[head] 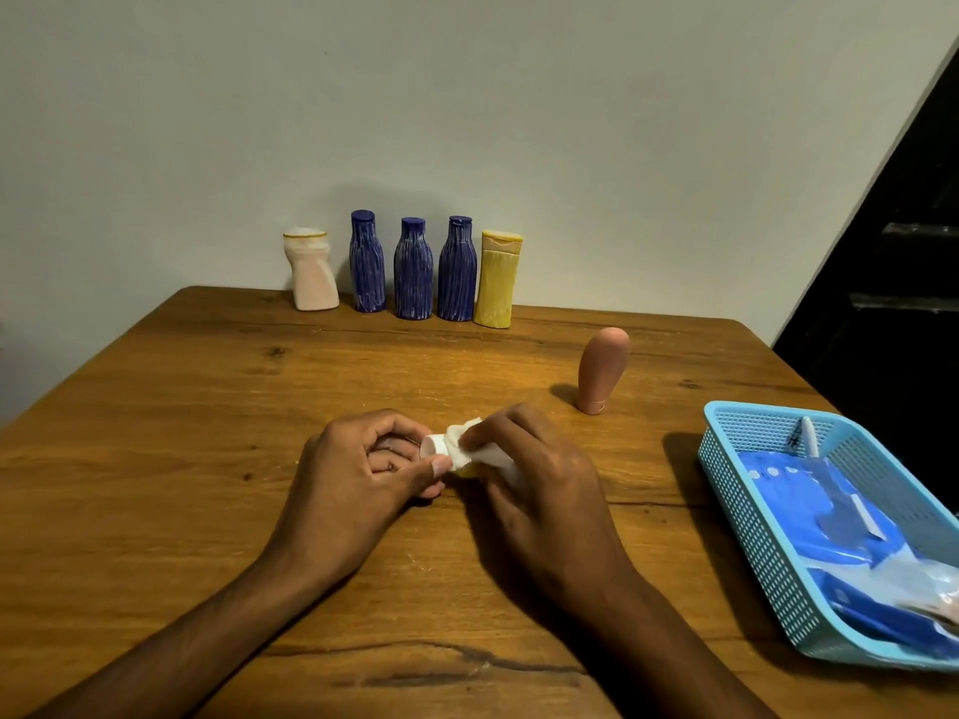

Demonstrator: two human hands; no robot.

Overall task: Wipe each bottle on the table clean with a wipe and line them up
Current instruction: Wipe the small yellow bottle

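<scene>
Knotty wooden table point(207, 433) against a pale wall point(467, 96); five bottles point(413, 275) line its far edge; left hand point(358, 469) grips a small bottle point(435, 445), right hand point(539, 485) pinching a wipe point(485, 454) on it

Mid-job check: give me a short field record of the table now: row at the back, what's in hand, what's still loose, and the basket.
back row: five upright bottles by the wall: pink-white bottle, three blue bottles, yellow bottle
in hand: small bottle with a white cap, mostly hidden
left hand: grip on the cap end
right hand: presses white wipe round the bottle
loose: pink bottle, standing cap-down, apart from the row
basket: blue, right edge, holds blue packets
</scene>
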